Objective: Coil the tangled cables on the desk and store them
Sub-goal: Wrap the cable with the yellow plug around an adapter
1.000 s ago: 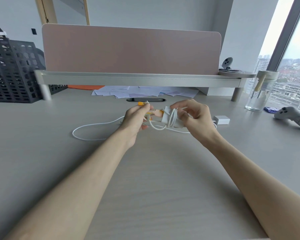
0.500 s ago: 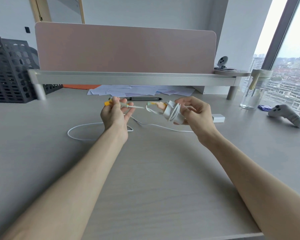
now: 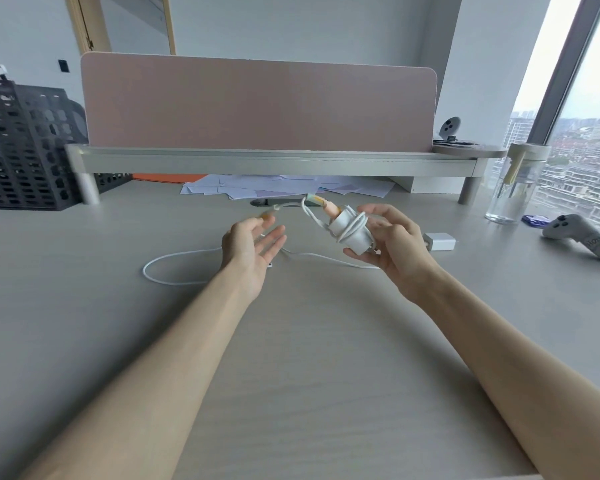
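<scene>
Pale desk (image 3: 84,306) | right hand (image 3: 399,258) gripping cable-wound white adapter (image 3: 352,237) | left hand (image 3: 248,249) hovering open-fingered, empty | coiling; next likely catching loose orange-tipped plug (image 3: 267,213)

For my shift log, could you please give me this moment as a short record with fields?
Left hand: open, palm up
Right hand: holds white charger, cable wound round it
Orange plug end: blurred near left fingertips, contact unclear
Loose cable: white loop lying on desk
Also on desk: second white adapter, game controller, water bottle
Task state: coiling unfinished, nothing stored
</scene>
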